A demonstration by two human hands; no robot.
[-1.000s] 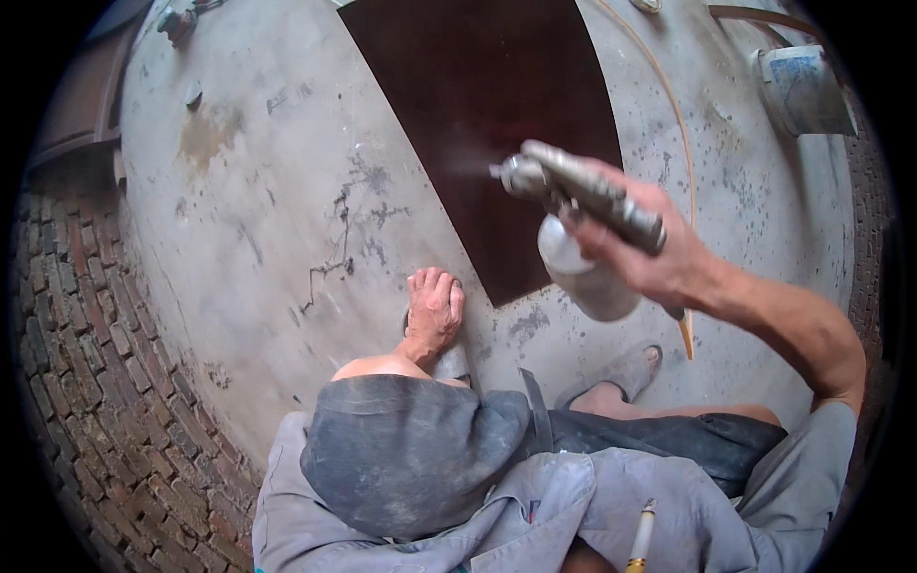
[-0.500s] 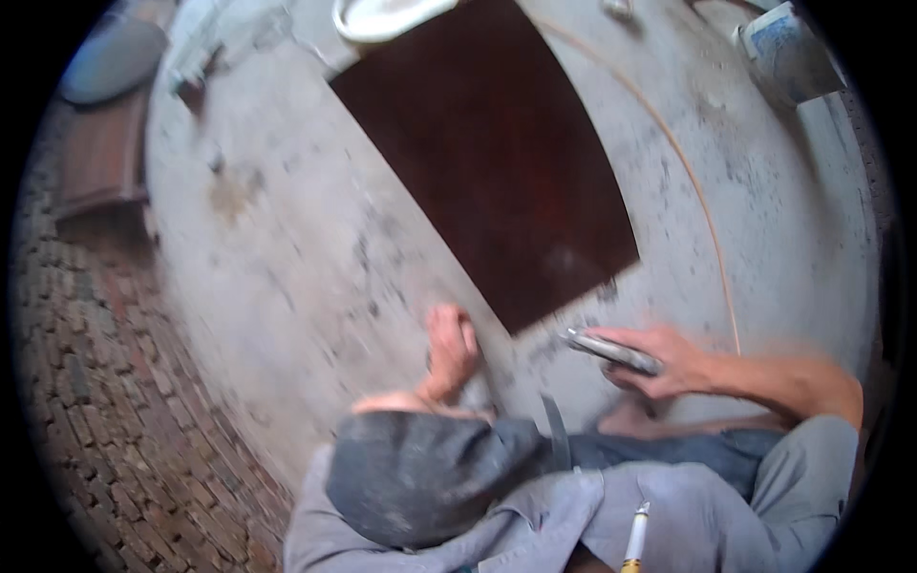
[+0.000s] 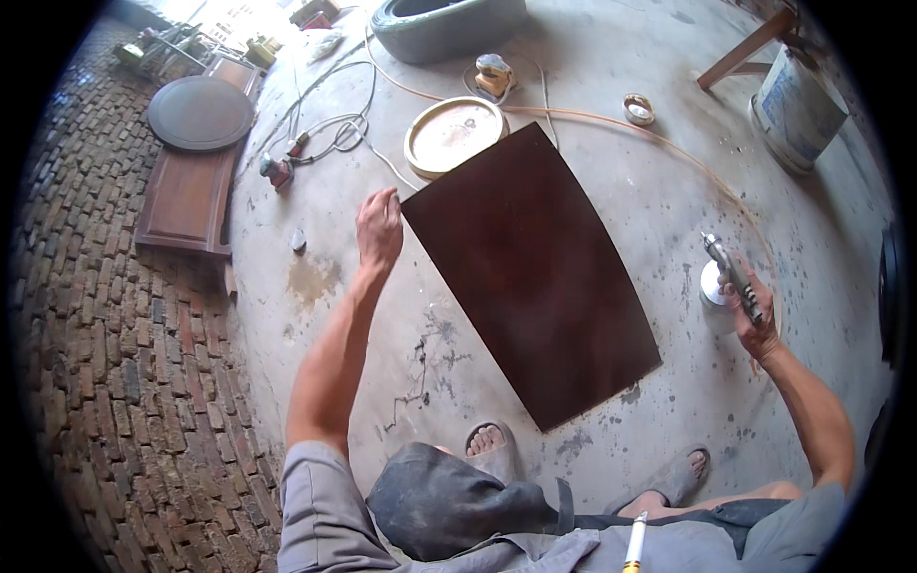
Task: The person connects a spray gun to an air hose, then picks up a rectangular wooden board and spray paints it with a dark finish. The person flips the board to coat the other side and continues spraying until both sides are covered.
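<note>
A large dark brown panel (image 3: pixel 535 286) with a glossy face lies in front of me, its far end beside a round cream-coloured stand or bucket lid (image 3: pixel 457 137). At the panel's far left corner is my left hand (image 3: pixel 379 229), fingers curled closed on the edge; the exact grip is partly hidden. Off the panel's right side, my right hand (image 3: pixel 753 315) is wrapped round a metal spray gun (image 3: pixel 734 277). A pale cup (image 3: pixel 714 285) hangs under the gun, and the nozzle points away from me.
An orange hose (image 3: pixel 669 153) curves across the concrete floor. Beyond the panel are a tyre (image 3: pixel 444 29), a yellow power tool (image 3: pixel 494 76) and a tape roll (image 3: pixel 638 109). A stained bucket (image 3: pixel 798 110) stands right; a wooden cabinet piece (image 3: pixel 186 196) lies left on bricks.
My left hand has gone from beside the panel's near corner to its far left corner. My right hand has carried the spray gun outward to the right. The view has tilted up.
</note>
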